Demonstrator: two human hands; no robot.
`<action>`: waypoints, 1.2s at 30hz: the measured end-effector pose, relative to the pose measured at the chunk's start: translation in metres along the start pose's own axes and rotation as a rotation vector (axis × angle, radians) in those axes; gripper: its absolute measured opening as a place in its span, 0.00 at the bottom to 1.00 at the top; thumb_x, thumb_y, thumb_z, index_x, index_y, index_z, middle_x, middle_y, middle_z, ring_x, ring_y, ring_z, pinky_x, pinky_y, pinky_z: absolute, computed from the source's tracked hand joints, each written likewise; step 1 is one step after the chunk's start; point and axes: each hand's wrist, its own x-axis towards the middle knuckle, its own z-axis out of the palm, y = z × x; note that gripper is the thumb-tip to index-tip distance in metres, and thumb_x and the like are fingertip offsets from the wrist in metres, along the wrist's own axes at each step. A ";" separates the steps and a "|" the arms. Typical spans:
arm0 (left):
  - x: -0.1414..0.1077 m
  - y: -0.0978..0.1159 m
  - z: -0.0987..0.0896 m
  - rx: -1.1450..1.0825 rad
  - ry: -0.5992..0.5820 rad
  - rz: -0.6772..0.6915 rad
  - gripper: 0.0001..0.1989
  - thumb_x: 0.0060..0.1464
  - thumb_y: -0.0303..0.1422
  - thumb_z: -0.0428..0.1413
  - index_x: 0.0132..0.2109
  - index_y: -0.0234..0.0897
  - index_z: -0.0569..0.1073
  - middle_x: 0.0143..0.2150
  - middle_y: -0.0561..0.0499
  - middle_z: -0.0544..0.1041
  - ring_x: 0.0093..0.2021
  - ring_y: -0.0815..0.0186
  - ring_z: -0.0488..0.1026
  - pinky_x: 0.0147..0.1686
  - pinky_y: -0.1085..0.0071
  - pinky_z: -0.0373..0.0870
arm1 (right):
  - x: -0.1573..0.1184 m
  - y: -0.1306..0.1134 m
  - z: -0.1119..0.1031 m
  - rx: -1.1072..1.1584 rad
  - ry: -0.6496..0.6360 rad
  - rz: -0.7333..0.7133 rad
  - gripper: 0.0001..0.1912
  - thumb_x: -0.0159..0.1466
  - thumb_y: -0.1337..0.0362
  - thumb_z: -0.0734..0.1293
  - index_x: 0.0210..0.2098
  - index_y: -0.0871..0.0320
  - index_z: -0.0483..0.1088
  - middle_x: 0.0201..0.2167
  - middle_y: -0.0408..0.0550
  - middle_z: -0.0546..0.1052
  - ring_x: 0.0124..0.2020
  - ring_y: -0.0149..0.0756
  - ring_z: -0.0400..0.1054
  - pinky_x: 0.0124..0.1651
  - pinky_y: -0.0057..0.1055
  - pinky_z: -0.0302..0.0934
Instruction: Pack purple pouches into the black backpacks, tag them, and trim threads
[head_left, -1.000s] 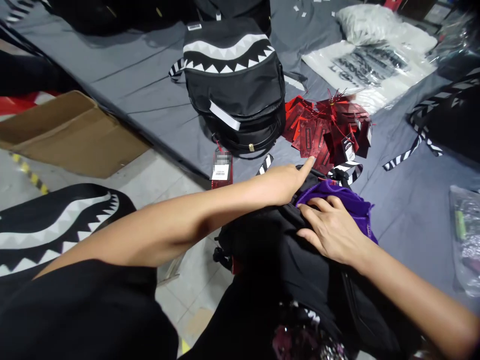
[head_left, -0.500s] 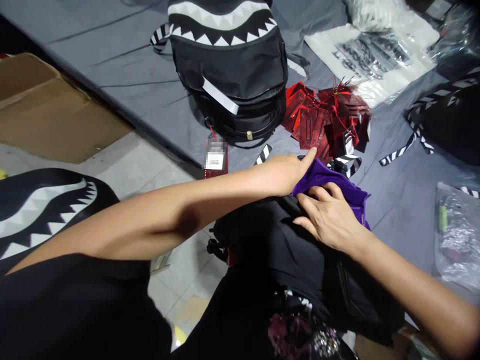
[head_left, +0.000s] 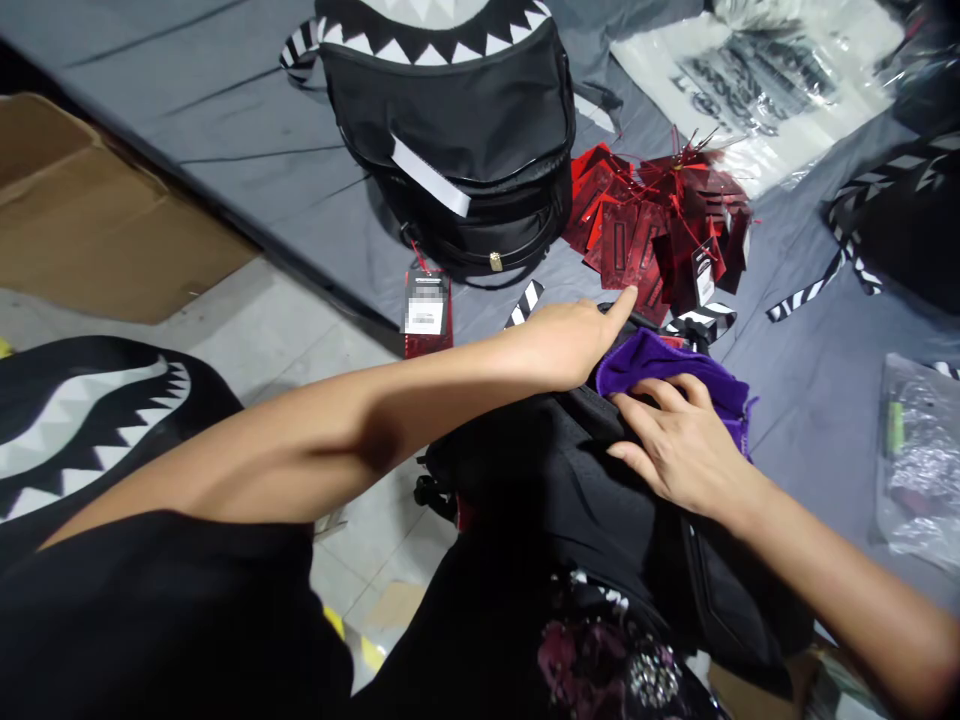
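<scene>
A black backpack (head_left: pixel 517 470) with purple lining (head_left: pixel 652 355) lies across my lap, its mouth held apart at the table's edge. At the far left end of that mouth is my left hand (head_left: pixel 577 340), closed on the rim; one finger points out along it and the others are hidden. My right hand (head_left: pixel 679 440) has bent fingers over the near rim, tips against the lining, and its thumb on the black outer cloth. Just beyond the opening lies a pile of red tags (head_left: pixel 637 235) on strings, with a black-and-white striped strap (head_left: pixel 701 318) beside it.
Another black backpack (head_left: pixel 450 120) with a white tooth print stands on the grey-covered table (head_left: pixel 225 130), a hang tag (head_left: pixel 426 310) at its base. Plastic packages (head_left: pixel 922 460) lie to the right. A tooth-print bag (head_left: pixel 97 420) and cardboard (head_left: pixel 97 220) are at left.
The view has shifted slightly, so the table items appear a little displaced. Both hands stay at the backpack's mouth, and slightly more of the purple lining's near side shows.
</scene>
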 end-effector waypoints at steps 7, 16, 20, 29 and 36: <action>-0.001 0.003 -0.003 -0.001 -0.032 -0.047 0.44 0.57 0.25 0.49 0.72 0.34 0.32 0.53 0.35 0.72 0.45 0.57 0.74 0.43 0.66 0.68 | 0.023 0.001 0.003 -0.020 0.000 -0.055 0.29 0.72 0.48 0.51 0.49 0.66 0.69 0.38 0.58 0.77 0.42 0.46 0.62 0.46 0.41 0.50; 0.002 -0.002 0.003 -0.027 0.004 -0.019 0.45 0.58 0.29 0.51 0.72 0.35 0.32 0.55 0.34 0.71 0.47 0.56 0.73 0.45 0.65 0.67 | 0.020 0.003 0.005 0.006 -0.007 -0.030 0.29 0.72 0.49 0.51 0.52 0.66 0.68 0.40 0.58 0.77 0.47 0.47 0.62 0.51 0.42 0.48; 0.002 0.000 0.000 -0.018 -0.035 -0.043 0.46 0.56 0.29 0.52 0.72 0.35 0.32 0.54 0.34 0.72 0.48 0.55 0.73 0.45 0.64 0.67 | 0.025 0.004 0.006 0.029 0.009 -0.060 0.28 0.71 0.48 0.53 0.53 0.66 0.67 0.45 0.59 0.76 0.49 0.47 0.61 0.51 0.42 0.48; 0.002 0.002 -0.004 -0.032 -0.044 -0.042 0.47 0.54 0.28 0.53 0.72 0.35 0.33 0.51 0.35 0.73 0.45 0.55 0.73 0.43 0.63 0.68 | -0.003 0.005 0.004 0.004 -0.030 -0.003 0.25 0.72 0.52 0.54 0.53 0.66 0.67 0.40 0.58 0.77 0.47 0.47 0.61 0.50 0.42 0.49; 0.005 0.002 -0.003 -0.025 -0.049 -0.050 0.44 0.56 0.29 0.51 0.72 0.36 0.34 0.51 0.36 0.73 0.45 0.57 0.73 0.44 0.64 0.68 | 0.024 0.006 0.005 0.090 -0.056 -0.007 0.20 0.70 0.55 0.58 0.49 0.65 0.70 0.38 0.57 0.76 0.40 0.45 0.62 0.43 0.40 0.47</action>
